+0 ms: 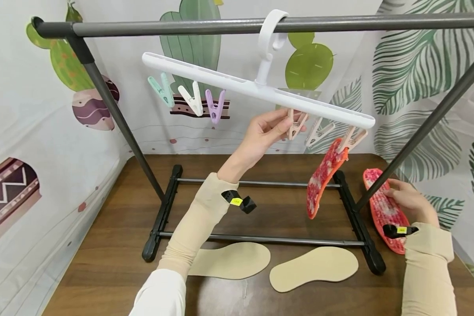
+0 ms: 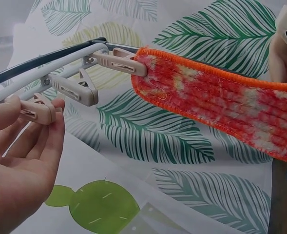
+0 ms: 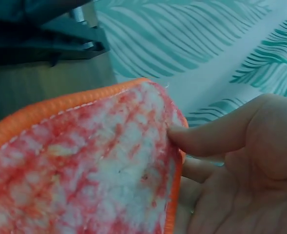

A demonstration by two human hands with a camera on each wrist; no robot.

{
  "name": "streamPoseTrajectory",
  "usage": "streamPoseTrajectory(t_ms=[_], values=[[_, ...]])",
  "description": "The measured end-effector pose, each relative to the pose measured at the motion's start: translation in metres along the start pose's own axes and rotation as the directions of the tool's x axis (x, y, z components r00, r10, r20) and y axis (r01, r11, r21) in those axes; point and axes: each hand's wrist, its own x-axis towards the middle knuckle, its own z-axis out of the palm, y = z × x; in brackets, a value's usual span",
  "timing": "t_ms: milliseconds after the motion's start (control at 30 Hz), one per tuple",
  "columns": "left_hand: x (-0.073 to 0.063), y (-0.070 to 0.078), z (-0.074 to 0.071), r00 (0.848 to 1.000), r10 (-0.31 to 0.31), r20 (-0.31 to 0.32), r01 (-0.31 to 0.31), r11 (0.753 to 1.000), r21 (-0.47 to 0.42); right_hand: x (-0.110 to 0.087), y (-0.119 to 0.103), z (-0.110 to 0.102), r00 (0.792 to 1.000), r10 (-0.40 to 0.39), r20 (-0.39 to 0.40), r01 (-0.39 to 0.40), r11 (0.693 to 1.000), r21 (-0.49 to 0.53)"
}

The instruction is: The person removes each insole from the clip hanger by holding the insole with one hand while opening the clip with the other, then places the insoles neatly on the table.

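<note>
My left hand [image 1: 256, 138] pinches a beige clothespin [image 1: 296, 125] hanging under the white hanger [image 1: 221, 79]. Between thumb and fingers, that peg [image 2: 38, 109] also shows in the left wrist view. My right hand [image 1: 412, 202] holds a fuzzy red-and-white insole [image 1: 385, 206] with orange edging at the far right. Its thumb lies on the insole's upper face, with fingers behind the edge. A matching red insole [image 1: 325, 175] dangles from the end clothespin [image 1: 351, 139], and an unused off-white clothespin [image 1: 319, 131] hangs between. The hanger tilts down to the right.
A dark metal rack [image 1: 174, 27] carries the hanger by its hook. Mint [image 1: 163, 90], white [image 1: 193, 100] and purple [image 1: 215, 106] clothespins hang on the left. Two beige insoles [image 1: 237, 261] [image 1: 314, 268] lie on the wooden table [image 1: 102, 228] before the rack's lower bars.
</note>
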Motion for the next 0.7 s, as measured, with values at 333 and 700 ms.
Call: streamPoseTrajectory(t_ms=[333,700], values=[[0.000,0.000,-0.001,1.000,-0.007,-0.019,0.007,1.000,0.024,0.005,0.001,0.008,0.995,0.059,0.084,-0.059,0.998,0.001],[-0.001,0.002,-0.001,1.000,-0.005,-0.021,0.005,1.000,-0.022,0.006,0.001,0.011,0.996,0.062,0.063,-0.058,0.996,-0.073]])
